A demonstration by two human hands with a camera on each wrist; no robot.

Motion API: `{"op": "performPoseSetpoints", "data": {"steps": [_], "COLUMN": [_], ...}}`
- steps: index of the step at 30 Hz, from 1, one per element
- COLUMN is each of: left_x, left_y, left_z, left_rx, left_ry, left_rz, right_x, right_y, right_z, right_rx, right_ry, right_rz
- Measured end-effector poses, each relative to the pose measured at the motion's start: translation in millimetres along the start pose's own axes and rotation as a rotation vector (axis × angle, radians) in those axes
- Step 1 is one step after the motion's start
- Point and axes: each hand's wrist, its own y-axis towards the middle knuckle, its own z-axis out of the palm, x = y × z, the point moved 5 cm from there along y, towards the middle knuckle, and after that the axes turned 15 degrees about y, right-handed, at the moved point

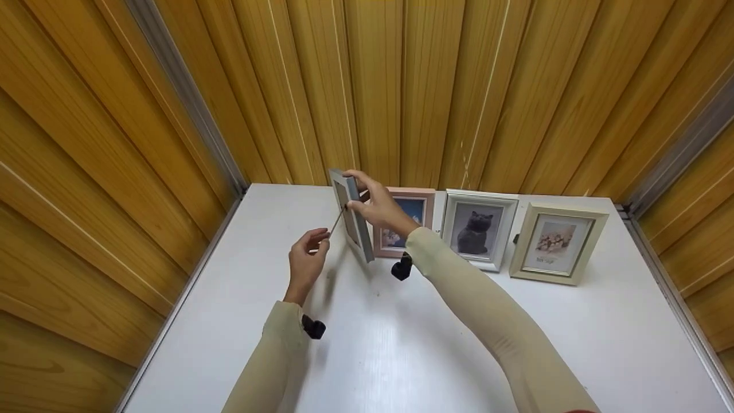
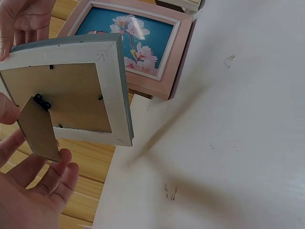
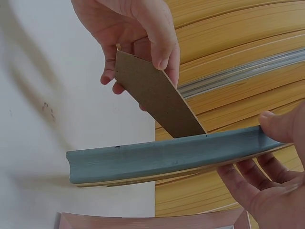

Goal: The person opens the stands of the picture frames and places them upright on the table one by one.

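A grey-blue picture frame (image 1: 361,226) is held upright above the white table, its back turned left. My right hand (image 1: 381,206) grips its upper edge, thumb on one side and fingers on the other. From the brown backing board a stand leg (image 2: 40,129) swings out on a small black hinge. My left hand (image 1: 307,258) pinches the free end of that leg between thumb and fingers, as the right wrist view also shows. Just right of the held frame stands a pink picture frame (image 1: 414,203) with blossoms on blue, partly hidden by my right hand.
Further right stand a silver-white frame (image 1: 479,229) with a grey cat picture and a cream frame (image 1: 555,244) with a flower picture. Wooden panel walls (image 1: 373,86) close off the back and both sides. The white table (image 1: 367,355) spreads below my arms.
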Motion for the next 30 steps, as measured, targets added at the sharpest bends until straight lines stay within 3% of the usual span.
{"op": "performPoseSetpoints", "data": {"steps": [8, 13, 16, 21, 26, 30], "left_x": [-2.7, -11.1, -19.3, -36.3, -48.3, -53.6], "left_y": [-1.7, -1.9, -2.6, -5.4, -9.4, -14.3], "left_z": [-0.9, -0.7, -1.7, -0.3, 5.6, 12.4], "left_rx": [-0.015, -0.049, -0.112, -0.189, -0.199, -0.189], "left_ry": [0.021, 0.069, 0.113, 0.215, 0.256, 0.280], "left_rz": [-0.011, 0.026, 0.098, 0.274, 0.394, 0.439], "right_x": [3, 7, 9, 9, 8, 8], "right_y": [2, 6, 8, 11, 12, 11], "right_z": [3, 6, 6, 6, 6, 7], "right_rx": [-0.028, -0.045, -0.060, -0.074, -0.074, -0.077], "right_ry": [-0.013, -0.004, -0.009, -0.040, -0.052, -0.054], "right_rz": [-0.013, -0.030, -0.029, -0.017, -0.004, -0.006]}}
